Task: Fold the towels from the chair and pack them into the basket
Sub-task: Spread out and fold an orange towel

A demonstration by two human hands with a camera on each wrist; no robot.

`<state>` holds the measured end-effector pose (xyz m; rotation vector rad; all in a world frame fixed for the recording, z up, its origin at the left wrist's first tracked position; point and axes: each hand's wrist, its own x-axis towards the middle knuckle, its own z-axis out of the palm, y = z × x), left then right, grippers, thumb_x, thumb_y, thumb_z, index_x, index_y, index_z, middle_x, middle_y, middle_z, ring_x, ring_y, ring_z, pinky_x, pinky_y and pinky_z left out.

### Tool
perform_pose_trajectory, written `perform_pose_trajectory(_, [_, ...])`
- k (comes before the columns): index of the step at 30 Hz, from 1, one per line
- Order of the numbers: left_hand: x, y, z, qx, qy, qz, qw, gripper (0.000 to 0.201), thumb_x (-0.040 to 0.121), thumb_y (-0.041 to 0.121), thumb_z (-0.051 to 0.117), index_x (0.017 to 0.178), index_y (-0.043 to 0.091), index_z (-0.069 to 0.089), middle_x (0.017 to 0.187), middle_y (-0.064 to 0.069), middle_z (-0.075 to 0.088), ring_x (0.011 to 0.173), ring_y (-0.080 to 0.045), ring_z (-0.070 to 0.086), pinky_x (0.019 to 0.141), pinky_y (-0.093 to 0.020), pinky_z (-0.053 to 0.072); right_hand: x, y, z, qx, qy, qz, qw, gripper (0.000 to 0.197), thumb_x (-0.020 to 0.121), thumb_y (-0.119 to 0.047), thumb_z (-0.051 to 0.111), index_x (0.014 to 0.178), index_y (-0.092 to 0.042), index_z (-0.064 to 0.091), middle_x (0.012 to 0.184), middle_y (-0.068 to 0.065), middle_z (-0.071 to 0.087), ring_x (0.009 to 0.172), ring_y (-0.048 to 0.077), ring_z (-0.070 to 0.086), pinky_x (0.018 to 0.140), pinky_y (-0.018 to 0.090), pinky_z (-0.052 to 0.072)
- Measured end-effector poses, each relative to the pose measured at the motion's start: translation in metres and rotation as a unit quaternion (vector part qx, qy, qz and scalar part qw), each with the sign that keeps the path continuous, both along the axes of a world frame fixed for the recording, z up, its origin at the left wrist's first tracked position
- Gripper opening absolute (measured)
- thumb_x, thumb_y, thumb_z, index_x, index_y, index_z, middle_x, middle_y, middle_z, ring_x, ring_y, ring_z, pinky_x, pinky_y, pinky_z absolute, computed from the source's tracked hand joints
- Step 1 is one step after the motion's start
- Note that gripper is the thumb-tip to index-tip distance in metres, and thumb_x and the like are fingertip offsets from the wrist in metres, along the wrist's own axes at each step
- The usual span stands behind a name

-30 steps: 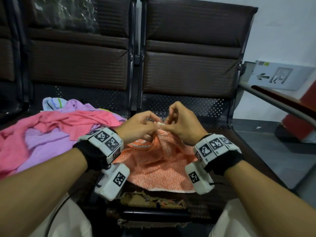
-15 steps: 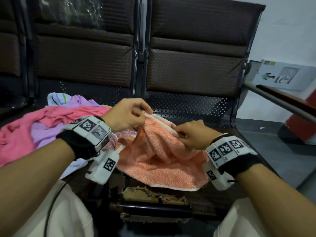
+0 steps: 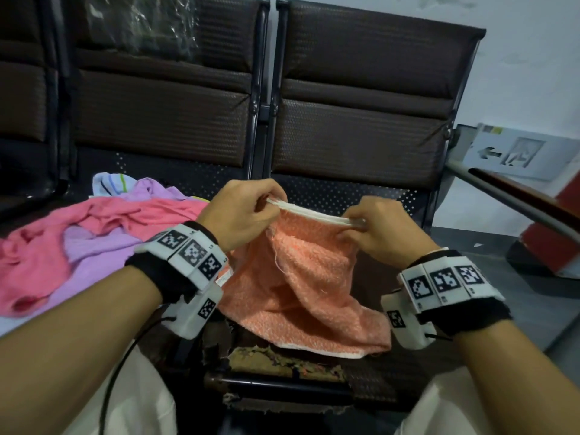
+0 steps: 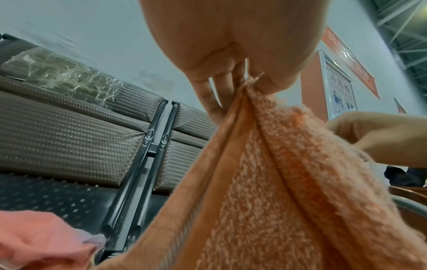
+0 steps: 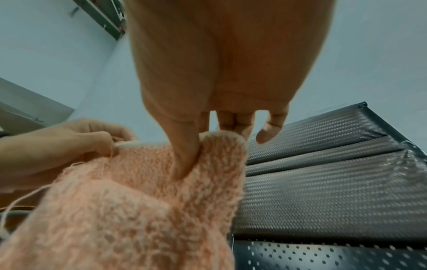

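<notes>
Up above the chair seat point(image 3: 370, 196), both hands hold the orange towel point(image 3: 301, 277) by its white-trimmed top edge. The left hand point(image 3: 241, 211) pinches one end of that edge, thumb and curled fingers point(image 4: 217, 91) closed on the fabric; the right hand point(image 3: 376, 227) pinches the other end, its thumb pressed into the pile (the right wrist view shows this plainly) with the fingers point(image 5: 233, 122) behind the cloth. Between the two grips the edge runs nearly taut, tilted slightly down toward the right hand. Below it the towel hangs in loose folds, and its lower part lies on the seat near the front edge, where the torn seat padding point(image 3: 282, 359) shows just beneath the white hem.

On the neighbouring seat to the left lies a heap of unfolded towels: a pink towel point(image 3: 40, 259) on top, a lilac towel point(image 3: 94, 255) under it, and a pale striped towel point(image 3: 106, 183) at the back, near the backrest point(image 3: 163, 114). A wall sign point(image 3: 514, 152) with an arrow leans at the right.
</notes>
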<state>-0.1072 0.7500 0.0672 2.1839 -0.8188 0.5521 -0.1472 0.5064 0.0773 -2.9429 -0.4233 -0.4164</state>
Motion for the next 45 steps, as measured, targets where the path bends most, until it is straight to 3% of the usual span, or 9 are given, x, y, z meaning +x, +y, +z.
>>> perform_pose_trajectory(3, [-0.004, -0.004, 0.000, -0.013, -0.010, -0.003, 1.000, 0.016, 0.077, 0.013, 0.053, 0.084, 0.019, 0.066, 0.061, 0.022, 0.053, 0.059, 0.012, 0.051, 0.058, -0.003, 0.032, -0.007, -0.005, 0.003, -0.025, -0.021, 0.004, 0.999, 0.022, 0.083, -0.040, 0.064, 0.094, -0.021, 0.062, 0.100, -0.004, 0.039, 0.094, 0.015, 0.033, 0.085, 0.037, 0.033])
perform_pose_trajectory(7, [-0.010, -0.006, -0.001, 0.018, -0.009, 0.004, 1.000, 0.015, 0.079, 0.011, 0.056, 0.089, 0.019, 0.063, 0.065, 0.021, 0.051, 0.059, 0.004, 0.051, 0.062, -0.019, 0.038, -0.026, -0.003, 0.001, 0.035, 0.102, 0.035, 0.994, 0.016, 0.096, -0.030, 0.049, 0.096, -0.016, 0.040, 0.086, 0.002, 0.052, 0.085, 0.028, 0.057, 0.070, 0.035, 0.040])
perform_pose_trajectory(11, [-0.027, -0.009, 0.009, 0.032, -0.020, 0.026, 0.999, 0.016, 0.081, 0.012, 0.054, 0.096, 0.014, 0.060, 0.080, 0.005, 0.060, 0.076, -0.025, 0.059, 0.071, -0.040, 0.049, -0.042, 0.004, 0.017, 0.065, 0.059, 0.006, 0.996, 0.013, 0.095, -0.023, 0.050, 0.103, -0.013, 0.055, 0.089, 0.011, 0.065, 0.090, 0.033, 0.061, 0.074, 0.043, 0.048])
perform_pose_trajectory(14, [-0.035, -0.010, 0.027, 0.010, -0.018, 0.051, 0.998, 0.015, 0.083, 0.015, 0.052, 0.096, 0.016, 0.059, 0.086, -0.001, 0.062, 0.080, -0.030, 0.059, 0.072, -0.044, 0.049, -0.044, 0.010, 0.039, 0.081, -0.004, -0.022, 0.996, 0.016, 0.091, -0.017, 0.053, 0.100, -0.015, 0.066, 0.098, 0.010, 0.070, 0.099, 0.032, 0.062, 0.079, 0.037, 0.048])
perform_pose_trajectory(23, [-0.026, -0.002, 0.116, -0.107, -0.081, 0.022, 0.991, 0.026, 0.085, 0.010, 0.051, 0.109, 0.012, 0.061, 0.092, 0.003, 0.064, 0.079, 0.000, 0.055, 0.069, -0.002, 0.035, -0.030, 0.016, 0.130, 0.285, -0.226, -0.012, 0.931, 0.002, 0.084, -0.020, 0.065, 0.084, -0.020, 0.063, 0.071, -0.018, 0.057, 0.068, -0.009, 0.052, 0.062, -0.001, 0.033])
perform_pose_trajectory(29, [0.013, -0.021, 0.116, 0.004, 0.027, 0.077, 0.997, 0.022, 0.091, 0.011, 0.048, 0.112, 0.006, 0.056, 0.105, -0.018, 0.065, 0.096, -0.031, 0.061, 0.073, -0.028, 0.039, 0.004, 0.001, 0.131, 0.228, -0.117, -0.055, 0.965, 0.010, 0.082, -0.026, 0.071, 0.086, -0.017, 0.068, 0.082, -0.003, 0.065, 0.080, 0.010, 0.057, 0.062, 0.015, 0.032])
perform_pose_trajectory(35, [0.022, -0.045, 0.137, -0.084, 0.002, 0.082, 0.993, 0.023, 0.090, 0.007, 0.040, 0.110, 0.007, 0.053, 0.097, -0.018, 0.065, 0.090, -0.031, 0.060, 0.076, -0.035, 0.045, 0.004, -0.003, 0.133, 0.303, -0.204, -0.042, 0.930, 0.005, 0.085, -0.022, 0.066, 0.082, -0.023, 0.062, 0.072, -0.017, 0.060, 0.068, -0.013, 0.053, 0.057, 0.000, 0.034])
perform_pose_trajectory(41, [-0.030, -0.049, 0.080, -0.195, 0.026, 0.014, 0.980, 0.018, 0.089, -0.001, 0.041, 0.100, 0.008, 0.053, 0.085, -0.001, 0.057, 0.075, -0.008, 0.051, 0.070, -0.023, 0.036, -0.060, -0.006, 0.083, 0.359, -0.164, 0.010, 0.919, 0.022, 0.081, -0.014, 0.071, 0.078, -0.033, 0.061, 0.072, -0.017, 0.063, 0.068, -0.007, 0.055, 0.062, 0.008, 0.042])
perform_pose_trajectory(45, [-0.070, -0.035, 0.004, -0.135, 0.120, -0.002, 0.984, 0.019, 0.091, -0.001, 0.041, 0.099, 0.014, 0.050, 0.083, -0.004, 0.057, 0.074, -0.013, 0.050, 0.069, -0.029, 0.037, -0.107, -0.004, 0.026, 0.357, -0.057, -0.010, 0.932, 0.021, 0.075, -0.012, 0.077, 0.076, -0.029, 0.065, 0.073, -0.014, 0.067, 0.068, -0.005, 0.058, 0.064, 0.009, 0.044])
